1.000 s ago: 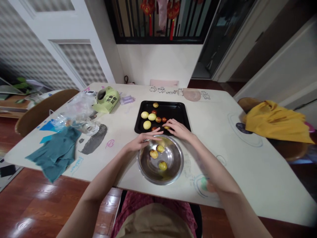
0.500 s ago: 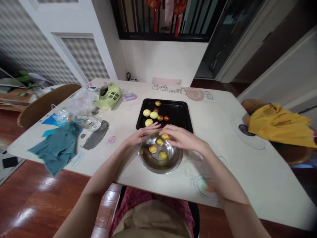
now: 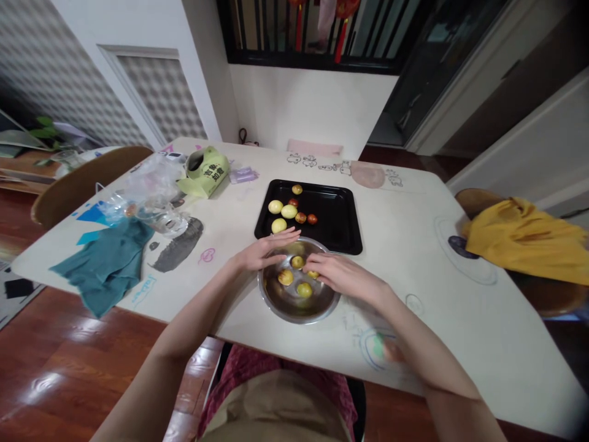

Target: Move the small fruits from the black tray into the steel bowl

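A steel bowl [image 3: 301,313] stands on the table with several yellow-green fruits in it, brown-patched and like jujubes. My right hand [image 3: 339,274] reaches over its right side, with its fingers closed on one jujube [image 3: 313,274] low in the bowl. Another jujube [image 3: 297,263] lies just left of those fingertips. My left hand [image 3: 263,252] rests at the bowl's far left rim, fingers stretched out and holding nothing. Behind the bowl, touching or nearly so, is a black tray [image 3: 335,215]. It carries pale yellow fruits [image 3: 289,212] and smaller reddish-brown ones [image 3: 312,219].
To the left lie a teal cloth [image 3: 108,261], a clear plastic container [image 3: 168,221] and a green carton [image 3: 207,174]. Purple packets [image 3: 243,175] sit beside the carton. A yellow cloth [image 3: 524,239] drapes over a chair at the right.
My right hand has drawn back from the bowl's far rim, down and right, its fingers now closed on a jujube. That jujube has shifted nearer. My left hand stays at the rim.
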A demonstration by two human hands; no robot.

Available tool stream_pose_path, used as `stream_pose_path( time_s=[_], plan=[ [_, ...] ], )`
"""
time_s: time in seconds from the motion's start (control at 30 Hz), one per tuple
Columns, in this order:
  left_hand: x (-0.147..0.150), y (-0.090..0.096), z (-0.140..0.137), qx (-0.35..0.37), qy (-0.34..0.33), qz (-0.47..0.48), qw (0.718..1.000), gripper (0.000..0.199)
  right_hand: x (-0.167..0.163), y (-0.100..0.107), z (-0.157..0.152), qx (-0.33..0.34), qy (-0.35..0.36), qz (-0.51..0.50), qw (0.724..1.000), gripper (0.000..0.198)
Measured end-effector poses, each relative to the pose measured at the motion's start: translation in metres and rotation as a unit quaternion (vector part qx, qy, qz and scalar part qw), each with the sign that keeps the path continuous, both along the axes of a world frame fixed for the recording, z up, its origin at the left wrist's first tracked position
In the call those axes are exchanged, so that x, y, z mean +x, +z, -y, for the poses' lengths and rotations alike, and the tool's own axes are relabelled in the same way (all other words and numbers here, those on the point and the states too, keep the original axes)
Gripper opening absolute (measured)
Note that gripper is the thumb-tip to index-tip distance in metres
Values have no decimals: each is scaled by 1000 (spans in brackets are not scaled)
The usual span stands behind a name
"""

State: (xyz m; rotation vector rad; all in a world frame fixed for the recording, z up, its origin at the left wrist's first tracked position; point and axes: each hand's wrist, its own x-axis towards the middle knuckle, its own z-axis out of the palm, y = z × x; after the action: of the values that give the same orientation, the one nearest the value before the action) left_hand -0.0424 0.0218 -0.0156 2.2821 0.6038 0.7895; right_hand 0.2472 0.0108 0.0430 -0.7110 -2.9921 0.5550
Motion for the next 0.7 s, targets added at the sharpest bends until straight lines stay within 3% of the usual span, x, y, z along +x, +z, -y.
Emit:
stream_pose_path(
  time_s=[0.43,0.57,0.7],
  plan=[
    [1,3,1,-13,6,-1,1000,63,-6,-11,-2,-11,23,-22,999,33],
    [2,3,2,-12,9,6,1000,62,-1,-4,-9,17,15,-55,998,28],
    [2,2,2,-3,9,17,1000,60,6,-7,-28,76,-50,-140,986,33]
  ],
)
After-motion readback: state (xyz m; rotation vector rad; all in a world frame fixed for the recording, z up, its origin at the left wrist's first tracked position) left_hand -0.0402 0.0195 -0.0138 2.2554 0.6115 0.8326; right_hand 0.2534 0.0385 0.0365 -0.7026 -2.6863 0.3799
